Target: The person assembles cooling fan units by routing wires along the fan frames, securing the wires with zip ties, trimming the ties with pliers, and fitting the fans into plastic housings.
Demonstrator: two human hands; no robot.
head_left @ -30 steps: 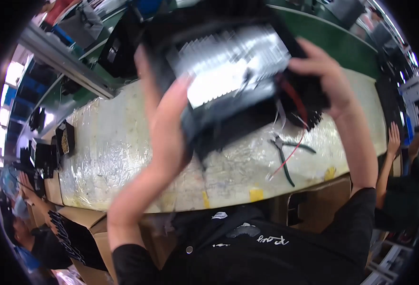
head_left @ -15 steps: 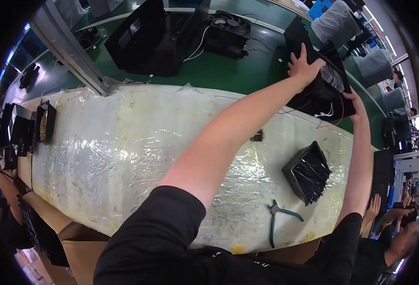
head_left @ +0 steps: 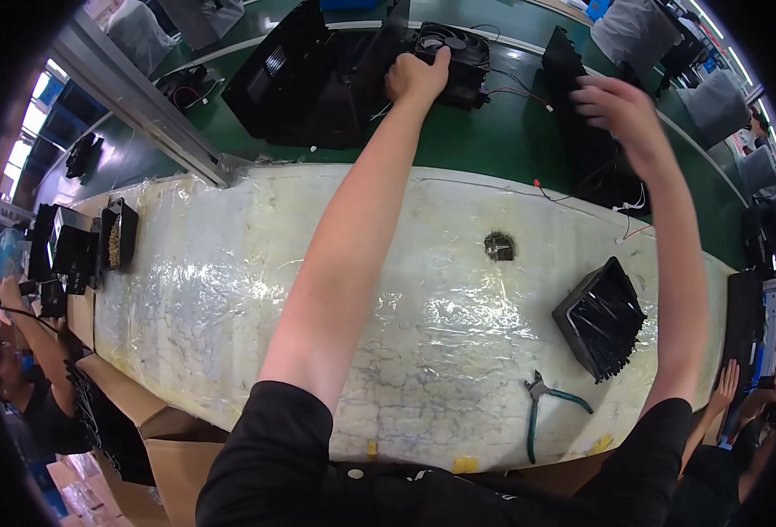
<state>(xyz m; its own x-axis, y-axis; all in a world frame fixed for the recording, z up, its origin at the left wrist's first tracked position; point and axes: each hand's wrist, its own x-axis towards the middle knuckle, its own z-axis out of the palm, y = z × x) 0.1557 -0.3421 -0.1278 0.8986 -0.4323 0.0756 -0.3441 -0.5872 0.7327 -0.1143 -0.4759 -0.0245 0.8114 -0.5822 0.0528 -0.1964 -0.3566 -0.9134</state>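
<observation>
My left hand (head_left: 417,77) reaches to the far side of the bench and is closed at the near left edge of a black fan unit (head_left: 452,66); part of its grip is hidden. Left of it stands an open black metal case (head_left: 269,75). My right hand (head_left: 623,114), slightly blurred, is raised over a second black case (head_left: 572,101) at the far right. Its fingers stretch leftward, with nothing visible in them. Thin red and white wires trail from that case onto the near bench.
A black bin of black cable ties (head_left: 603,325) and green-handled cutters (head_left: 542,408) rest on the film-covered bench (head_left: 318,263). A small bin of brass-coloured parts (head_left: 116,237) stands left. A metal post (head_left: 146,97) rises at the far left. Other people work at both sides.
My left hand has left the right-hand case and moved left to the fan unit. My right hand has let go of that case's near right edge and lifted up over it. The view has shifted slightly.
</observation>
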